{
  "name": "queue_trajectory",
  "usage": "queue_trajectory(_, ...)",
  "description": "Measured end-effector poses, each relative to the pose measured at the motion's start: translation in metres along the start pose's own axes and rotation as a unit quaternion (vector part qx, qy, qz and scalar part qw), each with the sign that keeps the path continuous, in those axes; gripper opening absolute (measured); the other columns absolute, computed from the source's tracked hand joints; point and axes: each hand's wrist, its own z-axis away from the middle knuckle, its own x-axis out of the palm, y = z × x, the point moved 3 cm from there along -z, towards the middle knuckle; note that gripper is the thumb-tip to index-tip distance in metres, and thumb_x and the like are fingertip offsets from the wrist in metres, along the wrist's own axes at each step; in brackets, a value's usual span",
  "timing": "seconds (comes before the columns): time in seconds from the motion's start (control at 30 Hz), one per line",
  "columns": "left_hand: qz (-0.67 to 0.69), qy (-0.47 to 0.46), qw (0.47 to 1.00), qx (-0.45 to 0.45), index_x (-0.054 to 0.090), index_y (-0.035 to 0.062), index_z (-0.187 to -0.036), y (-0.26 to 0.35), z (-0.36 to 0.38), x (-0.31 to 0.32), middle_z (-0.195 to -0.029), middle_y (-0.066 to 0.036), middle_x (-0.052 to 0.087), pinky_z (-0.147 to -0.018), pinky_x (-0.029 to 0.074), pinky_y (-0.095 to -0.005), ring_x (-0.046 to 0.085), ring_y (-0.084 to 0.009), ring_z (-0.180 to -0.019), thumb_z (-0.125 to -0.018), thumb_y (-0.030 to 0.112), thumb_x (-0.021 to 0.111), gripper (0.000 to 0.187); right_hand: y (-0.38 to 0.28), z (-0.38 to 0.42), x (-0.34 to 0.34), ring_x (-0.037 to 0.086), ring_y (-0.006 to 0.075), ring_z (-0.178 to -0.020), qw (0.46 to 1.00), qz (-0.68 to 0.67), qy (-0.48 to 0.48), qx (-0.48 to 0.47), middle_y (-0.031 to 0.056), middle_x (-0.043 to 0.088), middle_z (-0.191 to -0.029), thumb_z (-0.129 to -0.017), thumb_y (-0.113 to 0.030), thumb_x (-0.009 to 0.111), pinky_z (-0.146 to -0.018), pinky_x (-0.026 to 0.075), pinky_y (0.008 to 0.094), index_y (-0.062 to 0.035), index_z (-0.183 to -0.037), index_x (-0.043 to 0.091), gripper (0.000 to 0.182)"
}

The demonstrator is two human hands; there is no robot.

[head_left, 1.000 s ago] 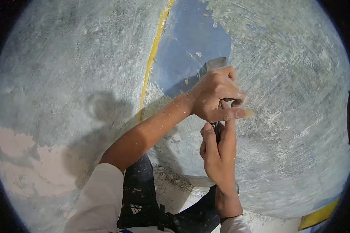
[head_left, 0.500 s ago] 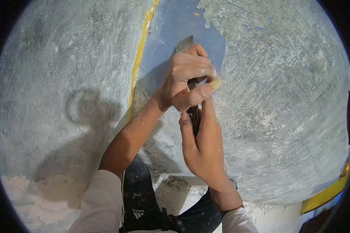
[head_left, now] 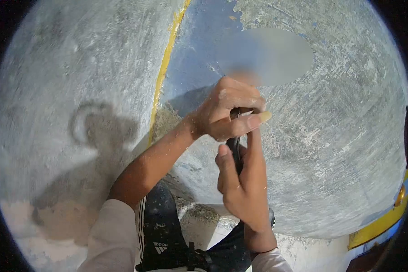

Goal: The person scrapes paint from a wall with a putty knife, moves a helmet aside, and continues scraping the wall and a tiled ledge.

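My left hand (head_left: 231, 109) is wrapped round the upper part of a scraper (head_left: 233, 146), its long thumbnail pointing right. Below it, my right hand (head_left: 247, 186) grips the lower end of the same dark handle. The blade end cannot be made out now, as a blurred patch covers the area above my left hand. Both hands are in front of a strip of blue paint (head_left: 197, 50) on the curved grey wall (head_left: 313, 158). Pale dust and flakes cling to my left hand and forearm.
A yellow line (head_left: 167, 54) runs down the left edge of the blue strip. To the left, the arm's shadow falls on the grey surface. My dark trousered legs (head_left: 161, 226) are below, and a yellow and blue edge (head_left: 376, 229) curves at lower right.
Both hands have moved down and slightly right together with the scraper, away from the upper blue strip. The metal blade that showed above my left hand is hidden by blur now.
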Motion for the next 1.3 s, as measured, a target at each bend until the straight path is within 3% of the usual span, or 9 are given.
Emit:
queue_trajectory(0.17, -0.143, -0.069, 0.980, 0.118, 0.061, 0.0003, -0.072, -0.007, -0.002, 0.006, -0.065, -0.008, 0.058, -0.061, 0.040, -0.0383, 0.052, -0.0246, -0.056, -0.084, 0.017, 0.057, 0.021, 0.033, -0.012, -0.013, 0.061, 0.0450, -0.068, 0.998, 0.022, 0.017, -0.051, 0.0267, 0.061, -0.077, -0.098, -0.009, 0.053, -0.060, 0.045, 0.0467, 0.0051, -0.135, 0.038, 0.043)
queue_trajectory(0.27, -0.375, -0.172, 0.897, 0.158, 0.065, 0.0030, -0.080, -0.003, 0.014, 0.008, -0.070, -0.007, 0.061, -0.068, 0.043, -0.0405, 0.057, -0.0249, -0.065, -0.084, 0.016, 0.062, 0.014, 0.045, -0.010, -0.039, 0.061, 0.0303, -0.061, 0.999, -0.005, -0.031, -0.021, 0.0188, 0.061, -0.071, -0.098, -0.011, 0.055, -0.057, 0.045, 0.0398, 0.0027, -0.128, 0.049, 0.034)
queue_trajectory(0.43, -0.376, -0.141, 0.914, 0.062, 0.070, 0.0100, -0.095, 0.049, -0.004, 0.038, -0.092, -0.005, 0.069, -0.094, 0.043, -0.0450, 0.063, -0.0254, -0.089, -0.083, 0.022, 0.070, 0.017, 0.042, 0.005, -0.073, 0.056, 0.0146, -0.059, 0.998, -0.038, -0.031, -0.046, 0.0104, 0.059, -0.067, -0.097, -0.009, 0.054, -0.056, 0.043, 0.0305, 0.0022, -0.127, 0.051, 0.032)
queue_trajectory(0.5, -0.392, -0.137, 0.908, 0.057, 0.069, 0.0114, -0.097, 0.058, -0.005, 0.052, -0.110, -0.004, 0.069, -0.102, 0.041, -0.0463, 0.063, -0.0254, -0.101, -0.083, 0.024, 0.071, 0.019, 0.058, 0.010, -0.077, 0.055, 0.0145, -0.058, 0.997, -0.040, -0.033, -0.051, 0.0100, 0.059, -0.068, -0.097, -0.008, 0.053, -0.056, 0.043, 0.0304, 0.0021, -0.130, 0.050, 0.034)
queue_trajectory(0.63, -0.351, -0.118, 0.927, 0.059, 0.069, 0.0122, -0.097, 0.057, 0.006, 0.071, -0.109, -0.005, 0.069, -0.102, 0.042, -0.0477, 0.063, -0.0247, -0.102, -0.083, 0.025, 0.070, 0.019, 0.062, 0.023, -0.085, 0.059, 0.0155, -0.059, 0.997, -0.062, 0.004, -0.045, 0.0106, 0.061, -0.069, -0.095, -0.008, 0.054, -0.055, 0.045, 0.0314, 0.0034, -0.129, 0.053, 0.036)
queue_trajectory(0.83, -0.425, -0.008, 0.898, 0.109, 0.068, 0.0103, -0.096, 0.045, -0.018, 0.074, -0.082, -0.002, 0.069, -0.083, 0.044, -0.0405, 0.065, -0.0250, -0.082, -0.090, 0.035, 0.064, 0.026, 0.029, 0.004, -0.110, 0.066, 0.0231, -0.061, 0.989, 0.121, -0.023, -0.081, 0.0158, 0.064, -0.066, -0.091, -0.006, 0.059, -0.057, 0.047, 0.0358, 0.0048, -0.104, 0.065, 0.018)
queue_trajectory(0.97, -0.385, 0.122, 0.889, 0.215, 0.068, 0.0088, -0.089, 0.031, -0.049, 0.071, -0.070, -0.002, 0.065, -0.072, 0.041, -0.0402, 0.061, -0.0240, -0.066, -0.096, 0.050, 0.051, 0.045, -0.021, -0.025, -0.124, 0.065, 0.0353, -0.065, 0.945, 0.228, -0.012, -0.234, 0.0203, 0.066, -0.072, -0.080, 0.000, 0.061, -0.061, 0.049, 0.0398, 0.0048, -0.100, 0.067, 0.021)
queue_trajectory(1.2, -0.254, 0.133, 0.924, 0.254, 0.061, 0.0089, -0.067, 0.002, -0.038, 0.031, -0.060, -0.004, 0.059, -0.067, 0.042, -0.0389, 0.057, -0.0213, -0.054, -0.095, 0.040, 0.055, 0.042, -0.042, -0.047, -0.076, 0.062, 0.0450, -0.070, 0.804, 0.500, 0.027, -0.319, 0.0277, 0.062, -0.074, -0.080, -0.002, 0.059, -0.064, 0.048, 0.0521, 0.0027, -0.080, 0.063, 0.006)
queue_trajectory(1.3, -0.229, 0.117, 0.933, 0.252, 0.058, 0.0089, -0.067, 0.004, -0.033, 0.037, -0.059, -0.004, 0.057, -0.059, 0.041, -0.0376, 0.056, -0.0216, -0.052, -0.094, 0.044, 0.053, 0.044, -0.053, -0.035, -0.073, 0.063, 0.0442, -0.069, 0.845, 0.469, -0.019, -0.256, 0.0263, 0.063, -0.073, -0.079, 0.001, 0.059, -0.063, 0.048, 0.0514, 0.0026, -0.083, 0.063, 0.006)
